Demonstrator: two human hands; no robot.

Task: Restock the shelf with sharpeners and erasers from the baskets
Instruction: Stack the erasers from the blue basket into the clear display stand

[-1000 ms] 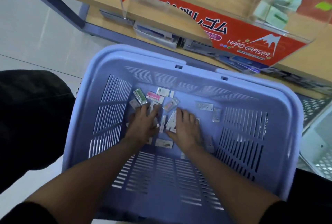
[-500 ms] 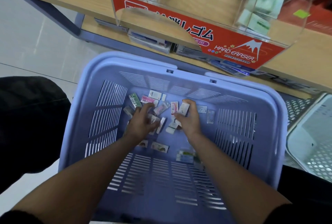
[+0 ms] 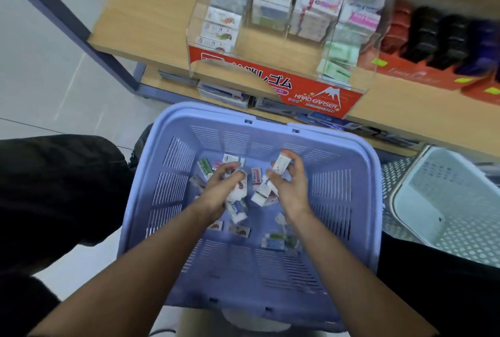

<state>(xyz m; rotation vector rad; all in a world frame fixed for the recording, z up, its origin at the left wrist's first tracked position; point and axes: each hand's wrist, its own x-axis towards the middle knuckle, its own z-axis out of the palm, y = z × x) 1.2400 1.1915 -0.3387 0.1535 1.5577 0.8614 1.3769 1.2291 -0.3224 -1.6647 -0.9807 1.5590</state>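
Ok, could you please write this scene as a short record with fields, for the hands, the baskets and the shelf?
left hand: grips several erasers inside the basket
right hand: grips more erasers, one sticking up
basket: purple, slotted walls, loose erasers on its floor
shelf: wooden, behind the basket
display box: clear, red label, eraser stacks inside
white basket: at the right, contents not visible

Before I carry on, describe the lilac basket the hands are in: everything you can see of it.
The lilac basket looks like moulded plastic: rectangular, rounded corners, thick rolled rim, slotted walls and floor. It sits upright just before the wooden shelf. Loose small packets lie scattered on its floor. The left hand and right hand reach inside, each gripping a few of them above the floor.
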